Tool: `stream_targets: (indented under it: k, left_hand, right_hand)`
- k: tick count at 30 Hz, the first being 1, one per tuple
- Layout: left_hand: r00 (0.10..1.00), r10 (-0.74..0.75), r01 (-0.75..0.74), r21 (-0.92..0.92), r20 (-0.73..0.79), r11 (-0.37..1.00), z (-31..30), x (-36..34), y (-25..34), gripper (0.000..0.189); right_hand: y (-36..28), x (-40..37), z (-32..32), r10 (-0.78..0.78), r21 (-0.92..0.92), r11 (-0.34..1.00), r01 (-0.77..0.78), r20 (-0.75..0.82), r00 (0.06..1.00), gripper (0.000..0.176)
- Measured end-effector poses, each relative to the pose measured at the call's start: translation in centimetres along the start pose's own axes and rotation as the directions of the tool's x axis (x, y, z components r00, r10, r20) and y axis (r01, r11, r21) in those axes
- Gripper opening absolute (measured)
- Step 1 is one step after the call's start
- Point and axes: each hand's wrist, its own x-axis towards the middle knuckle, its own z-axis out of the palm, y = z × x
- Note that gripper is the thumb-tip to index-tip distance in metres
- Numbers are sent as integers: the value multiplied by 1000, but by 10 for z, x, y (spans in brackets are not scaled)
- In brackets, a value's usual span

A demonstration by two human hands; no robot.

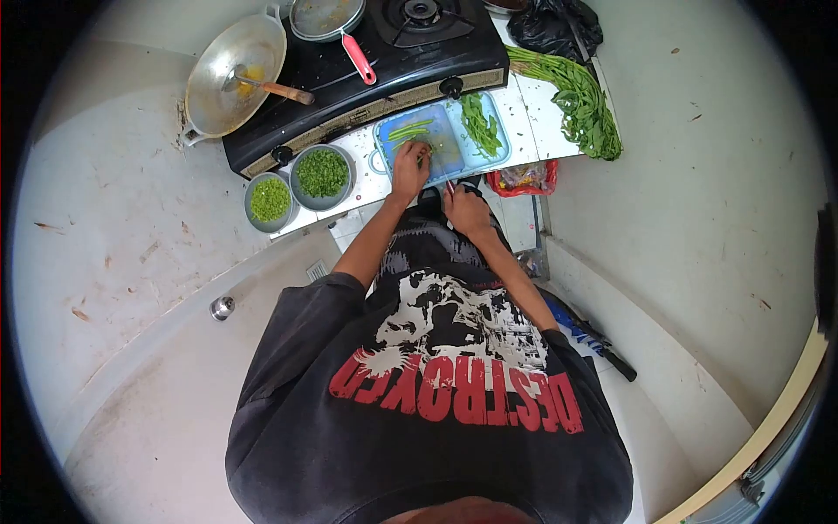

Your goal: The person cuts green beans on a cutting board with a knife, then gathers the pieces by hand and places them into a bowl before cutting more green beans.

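On the counter lies a light blue tray [501, 157] with a darker blue cutting board [448, 150] at its left. My left hand [410, 171] is closed over the board's near edge, its fingers pressed on small green pieces that are mostly hidden. Green stalks [408, 131] lie just beyond it. My right hand [467, 210] is wrapped round a knife handle [450, 187] at the tray's near edge; the blade is hard to make out. Cut leafy greens [480, 127] rest on the tray's right part.
Two grey bowls hold chopped greens, one darker [322, 173] and one lighter [270, 200]. Behind stands a black stove [349, 109] with a wok [214, 96] and a red-handled pan [359, 61]. A leafy bunch [580, 105] and black bag [554, 31] lie right.
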Motion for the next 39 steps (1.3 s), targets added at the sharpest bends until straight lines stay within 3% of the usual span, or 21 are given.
stream_targets:
  k: [8, 12, 24, 29, 33, 34, 39]
  left_hand:
    - [999, 6, -3, 99, -37, 995, 4, -2, 7, 10]
    - [997, 30, -22, 94, -77, 995, 6, -2, 9, 12]
    - [994, 53, -40, 134, -100, 990, 10, -6, 9, 12]
    - [990, 20, -15, 34, -137, 999, 7, -9, 10, 9]
    - [975, 95, -83, 67, -201, 994, 9, -8, 11, 8]
    - [977, 91, -81, 55, -192, 995, 9, -7, 11, 8]
    - [985, 32, -26, 42, -167, 999, 7, -9, 6, 10]
  right_hand:
    - [13, -1, 12, -69, 4, 998, 69, -85, 994, 47]
    - [9, 0, -8, -97, 6, 995, 97, 2, 995, 48]
    - [-1, 22, 2, -121, 20, 992, 122, -54, 991, 47]
    - [20, 9, 6, -170, -19, 985, 169, -72, 983, 48]
    - [17, 0, 6, -98, -49, 994, 95, -64, 993, 49]
    - [14, 1, 2, -51, 15, 999, 51, -13, 999, 50]
    - [11, 5, 11, -107, 10, 994, 108, -97, 990, 47]
